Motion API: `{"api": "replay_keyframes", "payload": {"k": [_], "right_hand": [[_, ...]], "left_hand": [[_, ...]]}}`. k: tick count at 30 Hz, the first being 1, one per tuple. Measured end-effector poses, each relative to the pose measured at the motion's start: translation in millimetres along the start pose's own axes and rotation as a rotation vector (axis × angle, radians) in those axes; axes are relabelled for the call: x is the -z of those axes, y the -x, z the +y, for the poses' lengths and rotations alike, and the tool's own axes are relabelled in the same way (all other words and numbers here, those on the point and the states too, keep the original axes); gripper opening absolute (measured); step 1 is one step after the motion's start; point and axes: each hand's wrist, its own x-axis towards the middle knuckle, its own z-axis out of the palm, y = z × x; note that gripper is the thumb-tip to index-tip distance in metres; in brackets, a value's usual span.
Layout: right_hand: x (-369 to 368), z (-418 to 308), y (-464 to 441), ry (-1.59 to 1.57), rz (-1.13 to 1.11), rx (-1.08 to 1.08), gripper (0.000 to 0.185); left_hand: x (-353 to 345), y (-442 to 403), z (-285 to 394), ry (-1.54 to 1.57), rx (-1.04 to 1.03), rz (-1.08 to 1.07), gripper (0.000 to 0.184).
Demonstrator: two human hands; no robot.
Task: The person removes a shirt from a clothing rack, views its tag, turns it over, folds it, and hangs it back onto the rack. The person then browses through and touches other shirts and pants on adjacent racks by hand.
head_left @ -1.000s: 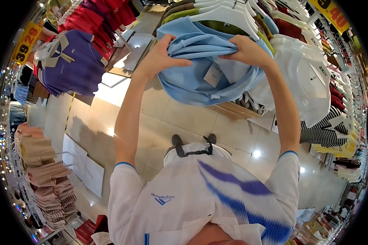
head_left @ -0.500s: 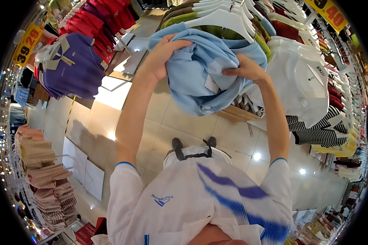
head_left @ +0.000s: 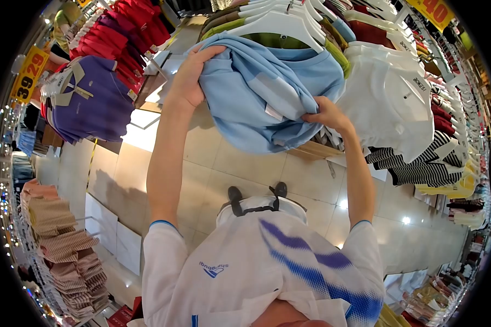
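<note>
In the upper middle of the frame, the left hand and the right hand each pinched a fold of a bunched blue shirt, its pale tag showing, beneath a white hanger; whether it hung from that hanger could not be told. Even tension from both grips, with no hard tug, looked the best way to spare the cloth from stretching. Below the right hand, a wooden ledge or box showed, its contents too hidden to name, and white shirts hung at upper right.

Forward-down head view, edges apparently warped
</note>
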Motion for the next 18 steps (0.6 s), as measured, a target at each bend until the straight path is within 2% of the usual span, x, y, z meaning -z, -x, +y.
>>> {"api": "replay_keyframes", "payload": {"k": [3,5,6,8,9,10,12,16,18], "right_hand": [[-1,11,11,0.082,0.037,-0.041,0.037],[-6,42,15,0.224,0.2,-0.176,0.035],[-10,50,18,0.225,0.203,-0.176,0.035],[-21,63,25,-0.113,0.431,-0.06,0.033],[-27,66,26,-0.265,0.447,-0.041,0.037],[-30,68,29,-0.265,0.448,-0.042,0.037],[-36,65,35,-0.883,0.45,-0.247,0.037],[-38,56,40,-1.065,0.4,-0.217,0.036],[-42,51,40,-1.287,0.416,-0.318,0.032]], "left_hand": [[4,-5,0,0.049,0.054,0.088,0.024],[9,-7,1,0.046,0.034,0.083,0.025],[12,-8,2,0.045,0.011,0.086,0.026],[16,-7,2,0.032,-0.01,0.045,0.025],[16,-6,0,0.034,-0.035,0.051,0.024],[16,-6,-2,0.036,-0.06,0.057,0.023],[16,-3,-6,0.021,-0.061,0.058,0.023],[23,-6,-18,0.035,-0.066,0.045,0.021],[28,-8,-23,0.055,-0.076,0.069,0.021]]}}
